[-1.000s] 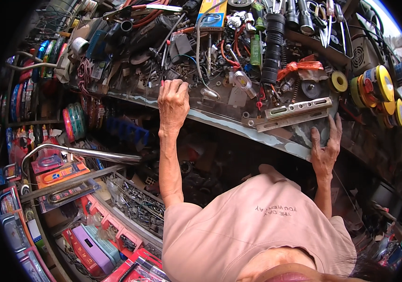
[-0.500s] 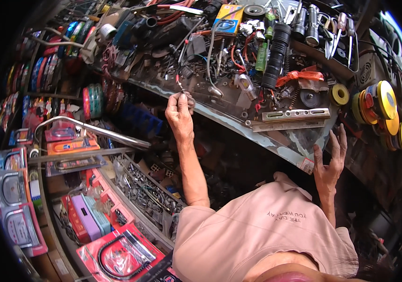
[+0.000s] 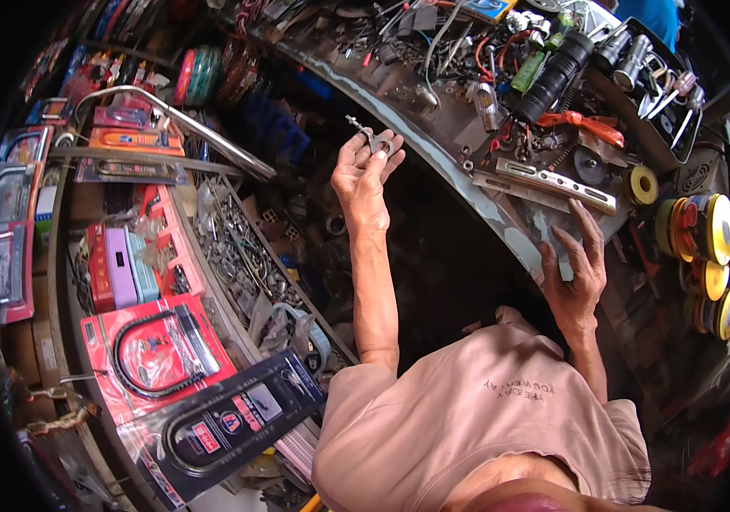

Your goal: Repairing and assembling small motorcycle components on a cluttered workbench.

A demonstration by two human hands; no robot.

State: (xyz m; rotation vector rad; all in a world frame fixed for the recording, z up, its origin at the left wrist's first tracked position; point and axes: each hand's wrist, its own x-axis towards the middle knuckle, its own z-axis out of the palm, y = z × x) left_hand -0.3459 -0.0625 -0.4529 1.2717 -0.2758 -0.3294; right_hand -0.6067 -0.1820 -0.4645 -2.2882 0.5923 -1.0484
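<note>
My left hand (image 3: pixel 365 177) is raised over the dark gap in front of the bench (image 3: pixel 433 141). Its thumb and fingers pinch a small grey metal piece (image 3: pixel 377 142) with a curved, ring-like body and a thin stepped tip pointing away to the left; its exact kind is unclear. At the bench's right front edge is my right hand (image 3: pixel 576 271), fingers spread, nothing in it. Just beyond its fingertips lies a slotted metal bar (image 3: pixel 558 185), with a second flat strip alongside.
A black flashlight (image 3: pixel 555 75), orange plastic (image 3: pixel 587 125) and loose parts crowd the bench. Yellow-rimmed spools (image 3: pixel 721 230) stand at right. To the left are a bent chrome tube (image 3: pixel 186 128), a tray of small metal parts (image 3: pixel 241 235) and a packaged U-lock (image 3: pixel 220 427).
The view has swung, so the bench sits higher and further right. My left hand has drawn back from the bench edge with the metal piece, now more visible. My right hand stays open.
</note>
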